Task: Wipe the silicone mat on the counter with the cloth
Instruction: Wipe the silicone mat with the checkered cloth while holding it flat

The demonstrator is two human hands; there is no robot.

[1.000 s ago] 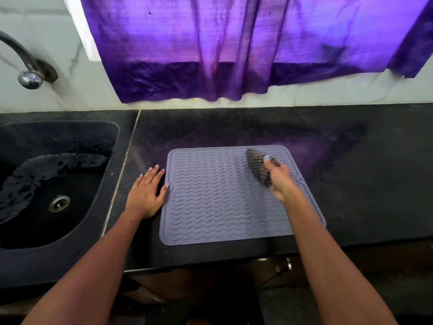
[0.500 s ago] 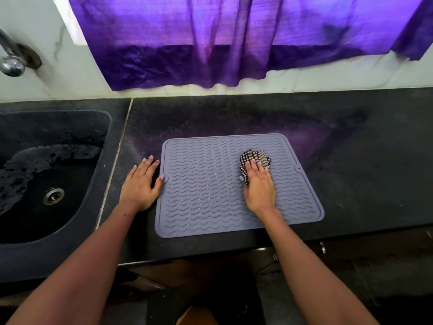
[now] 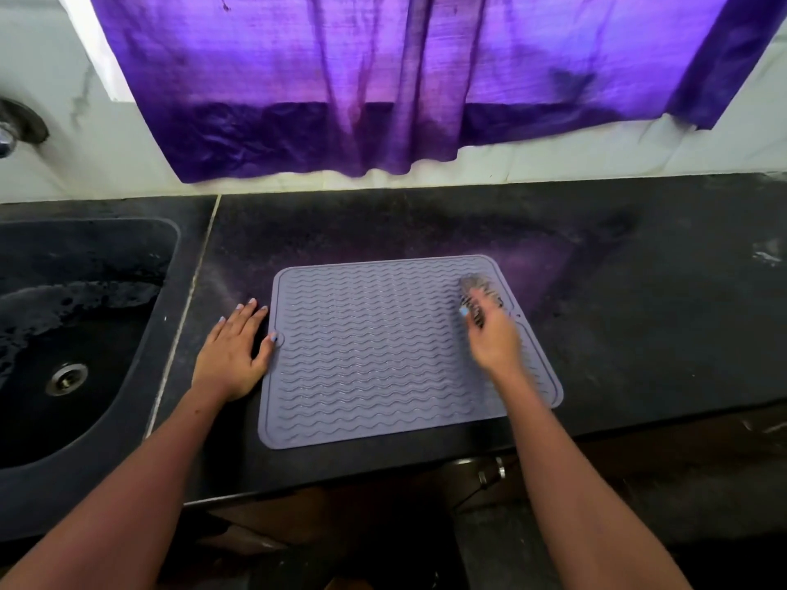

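Cloth point(image 3: 480, 296) gripped by right hand point(image 3: 494, 339); left hand point(image 3: 232, 355) flat on counter point(image 3: 426, 223).

1. A dark speckled counter point(image 3: 639, 300) runs across the scene from left to right.
2. A black sink point(image 3: 55, 440) is set into the counter at the left, with a metal drain point(image 3: 67, 379) near its bottom and wet patches on its floor.
3. A pale seam point(image 3: 187, 308) runs from far to near between sink and counter.
4. The far wall point(image 3: 596, 159) is white tile.
5. A purple curtain point(image 3: 383, 78) hangs over the wall; daylight glows through its upper part and tints the counter below.
6. A tap point(image 3: 8, 134) shows at the far left edge.
7. Below the near counter edge it is dark, with a small metal fitting point(image 3: 489, 472).
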